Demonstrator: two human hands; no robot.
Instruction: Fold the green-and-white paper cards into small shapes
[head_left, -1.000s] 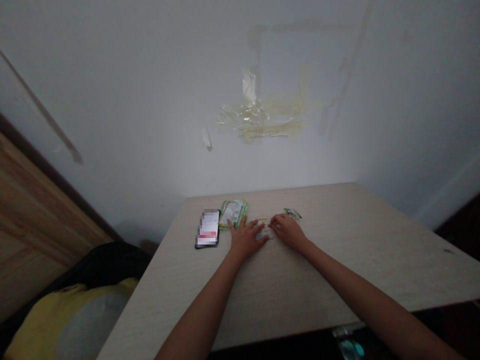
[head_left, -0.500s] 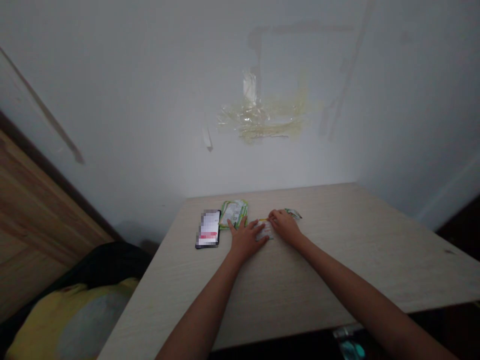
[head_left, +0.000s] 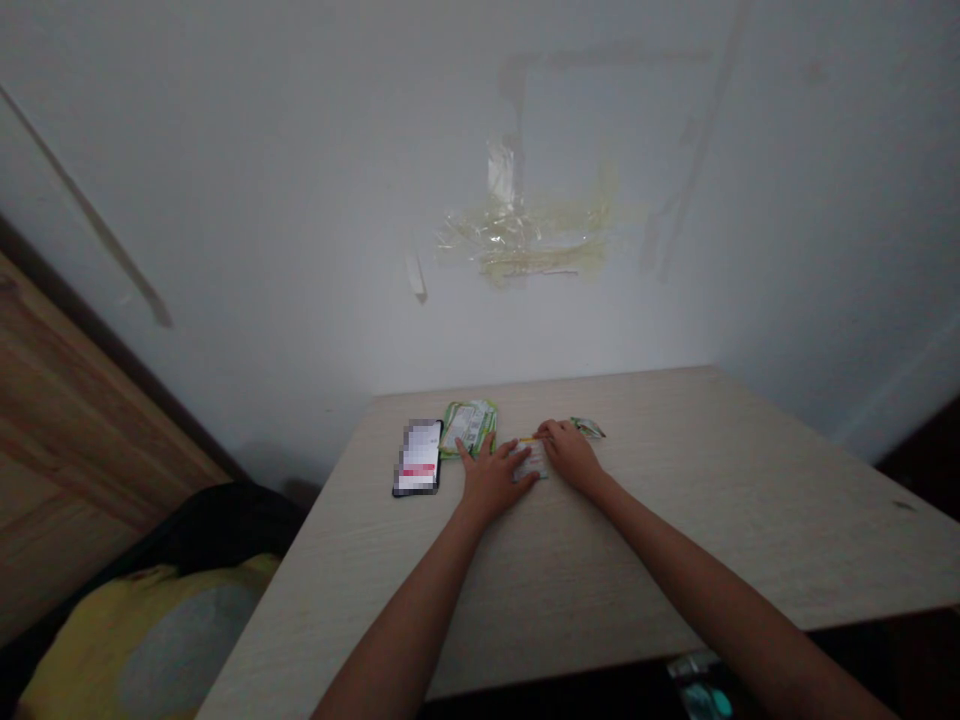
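A small, flat, white printed packet (head_left: 531,460) with a yellow top edge lies on the wooden table (head_left: 570,590). My left hand (head_left: 489,478) rests with fingers spread, some of them on the packet's left side and others reaching the green-and-white pouch (head_left: 469,426). At the packet's upper right corner, the bent fingers of my right hand (head_left: 568,452) are closed together on its edge; the fingertips are partly hidden. Just behind the right hand lies a small green and silver wrapper (head_left: 589,428), partly covered by that hand.
Left of the pouch lies a phone (head_left: 418,458) with a lit, blurred screen. Behind the table rises a white wall (head_left: 300,200) with old tape on it. A yellow and grey cushion (head_left: 165,640) is at the lower left, beside a wooden panel (head_left: 60,450).
Both hands and the things on the table stay almost where they were. The whole view has shifted very slightly.
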